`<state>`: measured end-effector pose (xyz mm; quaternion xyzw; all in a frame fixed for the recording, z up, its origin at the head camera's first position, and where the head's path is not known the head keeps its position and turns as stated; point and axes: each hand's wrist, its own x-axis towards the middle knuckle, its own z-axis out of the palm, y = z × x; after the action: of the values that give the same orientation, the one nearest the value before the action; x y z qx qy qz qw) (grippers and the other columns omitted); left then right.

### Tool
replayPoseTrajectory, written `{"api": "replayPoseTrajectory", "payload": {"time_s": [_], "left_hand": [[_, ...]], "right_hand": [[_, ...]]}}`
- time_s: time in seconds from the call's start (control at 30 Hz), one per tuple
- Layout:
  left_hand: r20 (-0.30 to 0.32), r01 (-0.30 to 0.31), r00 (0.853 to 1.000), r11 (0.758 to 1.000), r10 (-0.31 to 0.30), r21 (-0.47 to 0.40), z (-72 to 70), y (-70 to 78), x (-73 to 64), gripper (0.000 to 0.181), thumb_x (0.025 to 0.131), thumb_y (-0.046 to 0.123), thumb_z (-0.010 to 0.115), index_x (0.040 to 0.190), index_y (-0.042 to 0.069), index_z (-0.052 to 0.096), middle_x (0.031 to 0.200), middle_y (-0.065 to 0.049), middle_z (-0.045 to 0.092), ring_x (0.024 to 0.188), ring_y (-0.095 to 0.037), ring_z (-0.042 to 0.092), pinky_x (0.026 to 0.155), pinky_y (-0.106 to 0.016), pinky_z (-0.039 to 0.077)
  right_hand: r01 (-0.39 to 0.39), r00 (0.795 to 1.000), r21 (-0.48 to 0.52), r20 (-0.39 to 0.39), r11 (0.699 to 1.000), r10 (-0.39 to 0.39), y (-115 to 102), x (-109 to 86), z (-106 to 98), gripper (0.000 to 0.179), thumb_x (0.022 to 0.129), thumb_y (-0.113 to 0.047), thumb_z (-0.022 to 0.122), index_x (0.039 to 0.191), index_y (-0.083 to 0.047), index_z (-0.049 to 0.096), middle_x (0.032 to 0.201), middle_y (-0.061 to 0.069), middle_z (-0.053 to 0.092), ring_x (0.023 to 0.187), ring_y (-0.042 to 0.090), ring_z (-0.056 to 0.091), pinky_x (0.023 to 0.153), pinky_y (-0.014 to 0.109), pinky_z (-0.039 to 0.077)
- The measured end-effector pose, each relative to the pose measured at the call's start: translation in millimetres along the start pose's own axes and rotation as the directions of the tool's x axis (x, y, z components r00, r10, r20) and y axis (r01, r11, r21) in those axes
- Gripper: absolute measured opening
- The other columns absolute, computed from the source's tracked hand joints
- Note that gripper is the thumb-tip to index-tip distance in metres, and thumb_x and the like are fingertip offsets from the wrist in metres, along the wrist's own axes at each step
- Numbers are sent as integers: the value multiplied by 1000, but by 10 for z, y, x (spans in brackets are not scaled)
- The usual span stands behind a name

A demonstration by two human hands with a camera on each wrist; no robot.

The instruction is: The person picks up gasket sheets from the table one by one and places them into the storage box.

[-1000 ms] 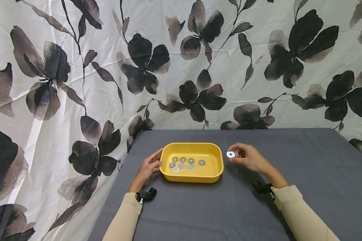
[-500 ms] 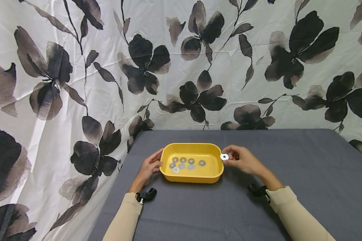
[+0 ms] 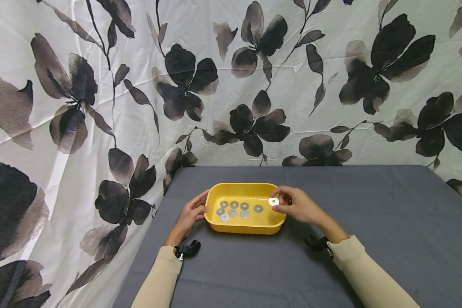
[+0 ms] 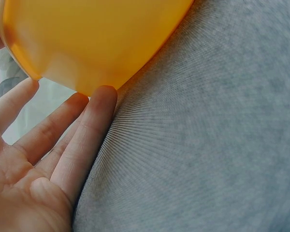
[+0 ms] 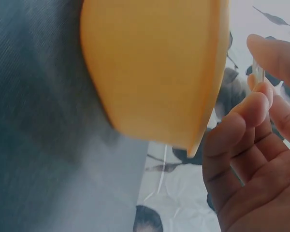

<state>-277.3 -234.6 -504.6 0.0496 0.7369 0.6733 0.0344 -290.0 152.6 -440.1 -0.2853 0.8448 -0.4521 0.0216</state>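
Observation:
A yellow rectangular tray (image 3: 238, 229) stands on the cloth, with several flat grey washers (image 3: 222, 218) lying on its floor, mostly toward the left half. My right hand (image 3: 298, 205) pinches a single washer (image 3: 270, 201) between thumb and fingertips, over the tray's right end. Edge-on, that washer (image 5: 259, 72) appears in the right wrist view beyond the tray's rim. At the opposite end, my left hand (image 3: 188, 216) touches the tray. Its fingers (image 4: 77, 150) are nearly straight in the left wrist view, with the tips against the tray's outer wall (image 4: 92, 72).
Grey cloth (image 3: 246, 273) covers the table around the tray. A white curtain with dark printed flowers (image 3: 223, 149) hangs behind and to the left. Black wrist cameras (image 3: 190, 248) are strapped below both hands.
My right hand has moved left with the pinched washer, from beside the tray to over its right end. The left hand and the tray have stayed in place.

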Motion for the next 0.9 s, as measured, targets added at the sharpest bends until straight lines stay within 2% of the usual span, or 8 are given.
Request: {"api": "replayPoseTrajectory", "payload": {"time_s": [0.37, 0.6, 0.9], "left_hand": [[3, -4, 1000, 1000, 4, -1, -1, 0, 8, 63, 93, 12, 63, 154, 25, 49, 154, -16, 52, 130, -36, 59, 86, -35, 62], [2, -9, 1000, 1000, 9, 9, -3, -1, 10, 62, 94, 12, 62, 153, 26, 49, 153, -16, 52, 129, -36, 60, 86, -35, 62], [2, -7, 1000, 1000, 7, 3, -6, -7, 2, 62, 94, 10, 62, 152, 27, 51, 152, -15, 53, 129, -36, 60, 83, -33, 62]], "right_hand": [[41, 998, 6, 42, 999, -41, -150, 217, 211, 27, 87, -15, 81, 111, -9, 70, 78, 0, 55, 69, 11, 51, 61, 22, 43], [110, 991, 49, 69, 993, -113, -191, 356, 402, 26, 85, -9, 81, 108, -6, 71, 76, 0, 55, 68, 10, 51, 62, 21, 43], [73, 990, 33, 122, 997, -76, -238, 457, 596, 24, 86, -8, 80, 108, -7, 70, 77, -1, 55, 68, 11, 49, 62, 20, 40]]}}
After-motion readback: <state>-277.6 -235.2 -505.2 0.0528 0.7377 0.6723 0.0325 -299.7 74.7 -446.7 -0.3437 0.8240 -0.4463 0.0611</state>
